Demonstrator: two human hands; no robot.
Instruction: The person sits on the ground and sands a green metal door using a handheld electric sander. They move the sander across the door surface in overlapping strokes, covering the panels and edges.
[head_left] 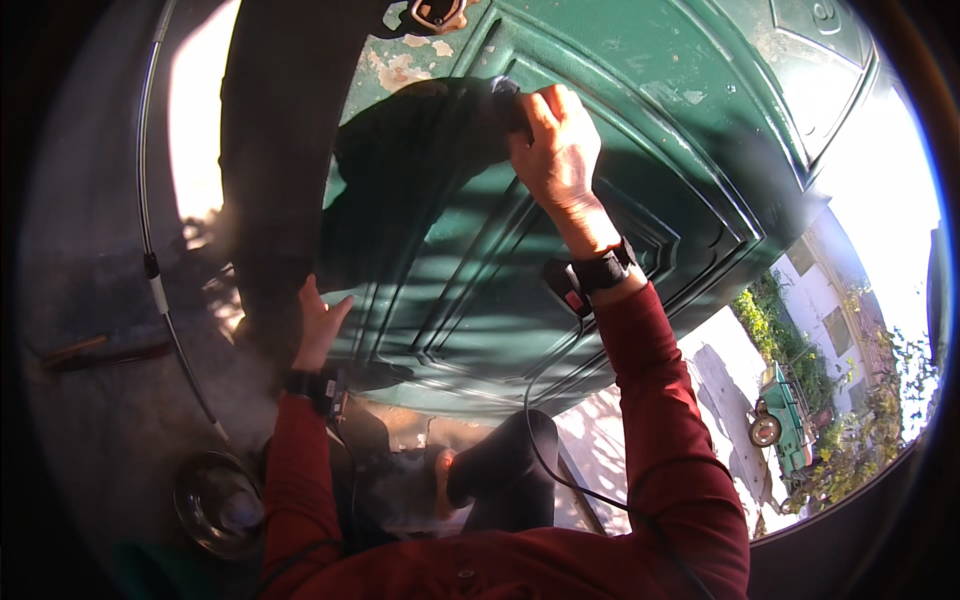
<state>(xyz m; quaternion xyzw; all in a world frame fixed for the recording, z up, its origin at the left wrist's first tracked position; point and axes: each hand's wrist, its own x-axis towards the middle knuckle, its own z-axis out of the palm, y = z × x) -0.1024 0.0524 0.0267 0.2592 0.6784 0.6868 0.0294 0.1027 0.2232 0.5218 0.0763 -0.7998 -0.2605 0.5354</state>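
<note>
A large green metal door [480,240] with raised panel mouldings fills the middle of the head view, and shadow lies over much of it. High on its face, my right hand [562,150] is closed, its fingers pressed round a small dark object [512,104] held against the surface. Fingers and shadow hide most of that object, so its kind cannot be made out. Lower down, my left hand [318,325] rests at the door's left side beside a dark strip, with thumb and forefinger spread apart. Its other fingers are partly hidden.
A metal ring handle [438,14] sits near peeling paint at the top. A shiny basin [212,500] stands lower left, beside a long thin rod [150,210]. A black cable [560,478] runs from my right wrist strap [603,268]. Outside right is a green vehicle [787,420].
</note>
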